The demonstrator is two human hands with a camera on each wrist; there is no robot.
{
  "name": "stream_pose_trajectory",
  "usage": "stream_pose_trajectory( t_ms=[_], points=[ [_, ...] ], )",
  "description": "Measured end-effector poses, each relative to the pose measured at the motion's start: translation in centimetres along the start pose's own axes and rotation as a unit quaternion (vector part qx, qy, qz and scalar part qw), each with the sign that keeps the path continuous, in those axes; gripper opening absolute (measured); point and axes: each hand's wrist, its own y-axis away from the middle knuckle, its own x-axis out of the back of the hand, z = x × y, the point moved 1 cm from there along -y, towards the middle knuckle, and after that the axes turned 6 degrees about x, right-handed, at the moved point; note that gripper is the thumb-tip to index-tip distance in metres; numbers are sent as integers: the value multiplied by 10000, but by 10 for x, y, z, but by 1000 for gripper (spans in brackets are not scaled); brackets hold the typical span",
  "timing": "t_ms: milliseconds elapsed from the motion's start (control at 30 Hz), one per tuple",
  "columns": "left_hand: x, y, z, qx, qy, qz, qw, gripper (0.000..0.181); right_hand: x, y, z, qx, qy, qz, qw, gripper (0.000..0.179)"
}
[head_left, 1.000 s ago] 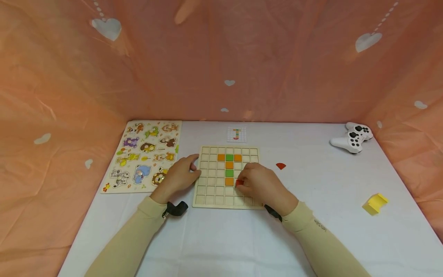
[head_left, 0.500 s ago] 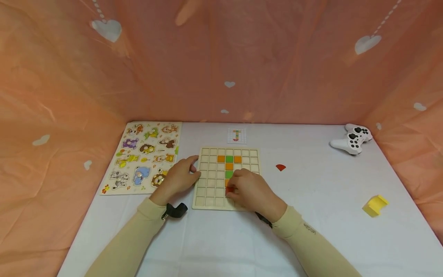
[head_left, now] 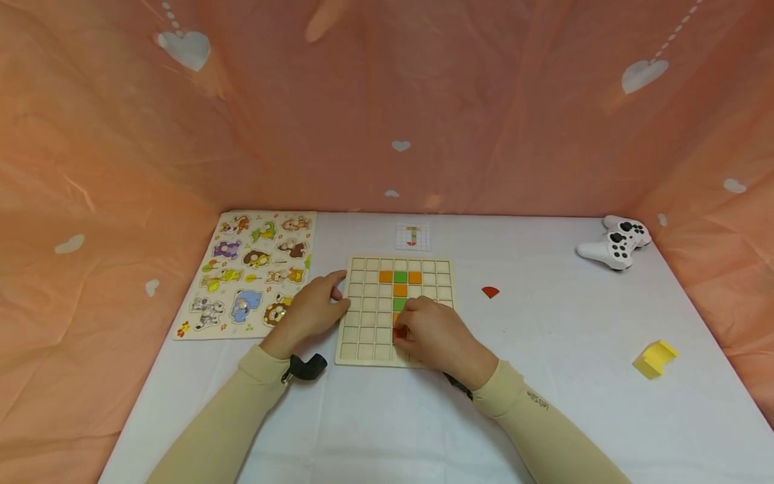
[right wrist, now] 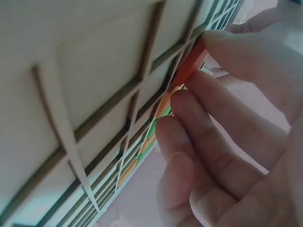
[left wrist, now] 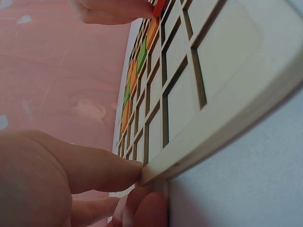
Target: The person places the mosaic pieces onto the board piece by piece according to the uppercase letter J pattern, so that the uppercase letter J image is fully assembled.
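Observation:
A wooden grid board (head_left: 358,349) lies mid-table, with orange tiles (head_left: 400,290) and green tiles (head_left: 400,276) in a T-like pattern. My right hand (head_left: 440,336) pinches a red tile (right wrist: 191,61) between thumb and forefinger, just below the lowest orange tile. In the right wrist view that tile stands tilted at its cell, while the other fingers lie curled beside it. My left hand (head_left: 311,310) rests against the board's left edge, forefinger and thumb stretched apart. In the left wrist view its thumb (left wrist: 109,170) touches the rim.
A small pattern card (head_left: 414,236) lies behind the board. To the right are a red quarter-circle piece (head_left: 490,292), a yellow block (head_left: 656,358) and a white game controller (head_left: 615,244). An animal puzzle board (head_left: 260,269) sits at the left, partly under the left hand.
My right hand has moved left and slightly nearer with the red tile, to the column of orange and green tiles, then nearly stopped. My left hand has stayed at the board's edge.

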Motion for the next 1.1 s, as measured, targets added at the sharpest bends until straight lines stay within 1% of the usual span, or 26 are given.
stream_pose_trajectory(
  t_ms=[133, 433, 700, 1100],
  points=[
    [0, 0, 0, 16, -4, -12, 10000, 68, 0, 0, -1, -41, -11, -20, 10000, 1],
    [0, -1, 0, -89, -49, 96, 9999, 65, 2, 0, 1, -162, 12, 34, 9999, 11],
    [0, 0, 1, -65, -2, 55, 10000, 66, 3, 1, 4, -154, 110, 140, 9997, 9],
    [1, 0, 0, -1, 48, -1, 10000, 67, 2, 0, 2, -174, 92, 55, 9998, 4]
  ],
)
